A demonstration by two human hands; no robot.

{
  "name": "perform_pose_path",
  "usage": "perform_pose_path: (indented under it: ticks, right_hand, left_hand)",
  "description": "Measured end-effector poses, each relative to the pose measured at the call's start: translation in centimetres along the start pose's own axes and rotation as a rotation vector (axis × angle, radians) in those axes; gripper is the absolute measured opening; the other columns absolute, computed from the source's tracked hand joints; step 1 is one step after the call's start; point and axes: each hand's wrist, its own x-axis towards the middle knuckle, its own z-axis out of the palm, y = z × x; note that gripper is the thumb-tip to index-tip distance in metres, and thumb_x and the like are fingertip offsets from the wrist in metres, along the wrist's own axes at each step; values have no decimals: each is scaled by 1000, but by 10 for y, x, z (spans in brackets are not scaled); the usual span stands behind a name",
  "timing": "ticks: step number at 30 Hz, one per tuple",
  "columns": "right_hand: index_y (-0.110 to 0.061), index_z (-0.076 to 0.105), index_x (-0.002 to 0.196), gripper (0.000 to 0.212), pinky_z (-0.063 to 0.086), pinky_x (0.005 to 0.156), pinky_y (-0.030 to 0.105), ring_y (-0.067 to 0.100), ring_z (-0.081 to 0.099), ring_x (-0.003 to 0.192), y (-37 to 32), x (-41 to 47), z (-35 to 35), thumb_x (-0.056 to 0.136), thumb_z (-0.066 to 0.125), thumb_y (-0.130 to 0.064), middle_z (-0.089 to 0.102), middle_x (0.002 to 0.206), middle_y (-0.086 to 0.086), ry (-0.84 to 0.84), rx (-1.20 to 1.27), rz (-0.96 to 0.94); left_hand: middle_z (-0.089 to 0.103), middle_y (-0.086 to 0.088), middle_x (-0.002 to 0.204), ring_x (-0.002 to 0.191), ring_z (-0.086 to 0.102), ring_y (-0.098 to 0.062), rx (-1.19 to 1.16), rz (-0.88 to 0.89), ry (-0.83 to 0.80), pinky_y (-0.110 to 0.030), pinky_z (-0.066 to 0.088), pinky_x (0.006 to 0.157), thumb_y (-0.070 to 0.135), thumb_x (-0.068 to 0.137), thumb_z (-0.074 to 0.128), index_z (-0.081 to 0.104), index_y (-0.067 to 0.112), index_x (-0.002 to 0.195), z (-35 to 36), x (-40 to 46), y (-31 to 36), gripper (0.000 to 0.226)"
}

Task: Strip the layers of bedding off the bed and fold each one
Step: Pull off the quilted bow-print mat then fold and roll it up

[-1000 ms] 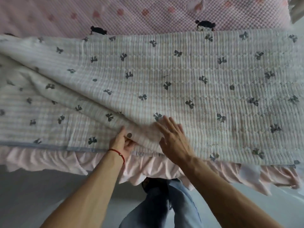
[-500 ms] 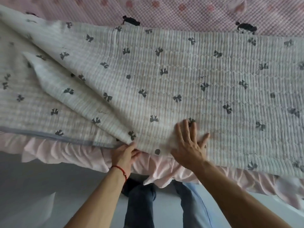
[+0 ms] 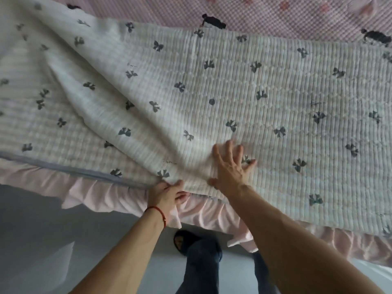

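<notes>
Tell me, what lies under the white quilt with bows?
Under the quilt a pink checked sheet shows at the far edge and a pink frill below; the rest is covered.

I stand in a home bedroom; a bed [image 3: 118, 200] with pink ruffled skirt, quilted bow-print blanket [image 3: 254, 92], pink checked sheet [image 3: 275, 13] beneath.

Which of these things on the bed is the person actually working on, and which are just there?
In the job:
- white bow-print quilt, being folded
- left hand, pinching its edge
- right hand, pressing flat on it

Just there:
- pink checked sheet, beneath
- pink ruffled bed skirt
- grey floor
</notes>
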Motion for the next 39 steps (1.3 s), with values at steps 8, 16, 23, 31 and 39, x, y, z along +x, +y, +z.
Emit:
perform_pose_path:
  ticks: [8, 16, 23, 31, 39]
  right_hand:
    - [-19, -6, 163, 120, 7, 104, 89, 57, -18, 149, -30, 19, -5, 84, 82, -35, -23, 167, 18, -101, -125, 142]
    - [-3, 9, 161, 85, 12, 102, 90, 69, -8, 144, -49, 39, 11, 96, 63, -2, -5, 165, 35, -42, -225, 268]
    - [8, 8, 157, 73, 13, 103, 89, 74, -2, 140, -53, 46, 17, 99, 52, 4, -1, 160, 44, 4, -245, 297]
    - [17, 13, 153, 73, 20, 103, 86, 76, 4, 138, -47, 43, 24, 94, 57, 13, 9, 155, 50, 47, -289, 289]
    - [6, 27, 154, 93, 15, 107, 83, 63, 7, 148, -55, 32, 23, 78, 79, 7, 14, 160, 38, 160, -311, 335]
  left_hand:
    - [73, -25, 105, 93, 74, -37, 15, 53, 61, -55, 60, 85, 10, 94, 71, 67, -1, 100, -42, 47, 77, 13]
    - [70, -22, 111, 100, 71, -31, -20, -72, -17, -28, 62, 63, 7, 94, 69, 63, -8, 113, -47, 54, 77, 25]
    - [73, -24, 109, 96, 74, -33, -19, -170, -127, -40, 64, 76, 13, 97, 66, 64, -3, 116, -60, 57, 93, 24]
    - [70, -22, 116, 102, 71, -34, 47, -107, -127, -44, 60, 86, 13, 97, 66, 62, 3, 120, -125, 79, 165, 26]
    - [68, -13, 120, 105, 68, -26, -83, -55, -93, -40, 59, 72, 23, 94, 70, 57, 12, 129, -165, 119, 225, 39]
